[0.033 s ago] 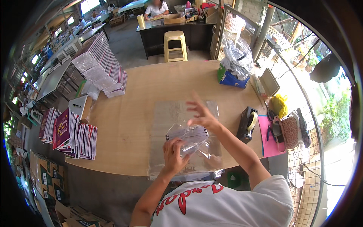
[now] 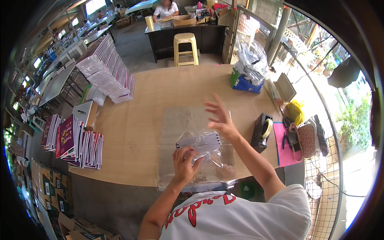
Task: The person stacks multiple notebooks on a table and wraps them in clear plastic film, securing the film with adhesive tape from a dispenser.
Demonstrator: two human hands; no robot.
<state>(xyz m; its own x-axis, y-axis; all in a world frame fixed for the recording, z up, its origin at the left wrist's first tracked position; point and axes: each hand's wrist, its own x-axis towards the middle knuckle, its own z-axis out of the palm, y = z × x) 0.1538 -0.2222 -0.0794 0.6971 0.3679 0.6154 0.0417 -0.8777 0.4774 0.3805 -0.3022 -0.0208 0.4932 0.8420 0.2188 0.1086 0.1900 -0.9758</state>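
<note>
A bundle of spiral-bound books (image 2: pixel 200 142), wrapped in clear plastic, stands or lies edge-up in front of me; which cannot be told. Under it spreads a flat clear plastic sheet (image 2: pixel 176 120) on the table. My left hand (image 2: pixel 185 163) grips the bundle's near left side, with curled fingers pressing the plastic. Above and to the right of the bundle, my right hand (image 2: pixel 222 120) is raised with its fingers spread and slightly blurred, and nothing shows in it. To the right of that hand stands a black tape dispenser (image 2: pixel 262 133) with a roll of tape.
Tall stacks of wrapped books (image 2: pixel 108 70) rise at the table's far left; loose books (image 2: pixel 74 142) lie nearer. A blue-green box (image 2: pixel 246 82) of plastic sits far right. Scissors (image 2: pixel 286 121) and a pink folder (image 2: pixel 289 154) lie at the right edge. A stool (image 2: pixel 185 44) stands beyond.
My right hand has shifted a little to the right, away from the bundle. My left hand keeps its place on the wrapped books.
</note>
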